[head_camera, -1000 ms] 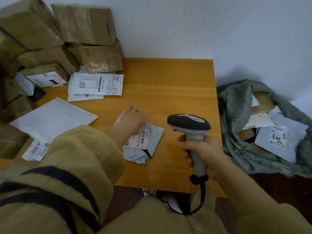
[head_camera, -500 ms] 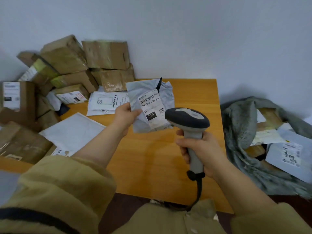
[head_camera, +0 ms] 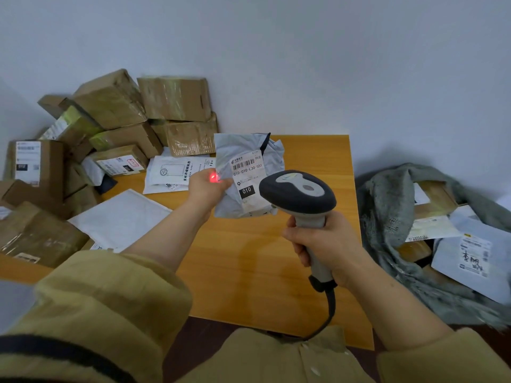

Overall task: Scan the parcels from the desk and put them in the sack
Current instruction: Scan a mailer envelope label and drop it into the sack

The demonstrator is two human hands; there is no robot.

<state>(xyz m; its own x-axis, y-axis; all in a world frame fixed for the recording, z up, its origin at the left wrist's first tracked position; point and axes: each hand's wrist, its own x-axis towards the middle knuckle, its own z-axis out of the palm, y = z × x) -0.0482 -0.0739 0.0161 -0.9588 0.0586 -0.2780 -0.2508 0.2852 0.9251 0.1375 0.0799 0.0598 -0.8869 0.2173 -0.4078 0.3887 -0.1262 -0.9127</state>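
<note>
Above orange wooden desk (head_camera: 262,258), left hand (head_camera: 206,186) is pinching crumpled grey plastic parcel bag (head_camera: 272,158), now lifted off desk, white barcode label (head_camera: 247,175) facing near. Right hand (head_camera: 326,244), gripping grey scanner (head_camera: 298,193), is aiming. Red light spot (head_camera: 213,178) is now landing on left hand, beside barcode. Scan probably not done yet. Grey cloth sack (head_camera: 387,217) is waiting right.

- Crumpled grey plastic mailer bag (head_camera: 243,146), white shipping label (head_camera: 250,174): barcode, "010-010-L30-551"; black patch, "010".
- Brown cardboard boxes (head_camera: 172,98), tabletop's back left corner: labels unreadable.
</note>
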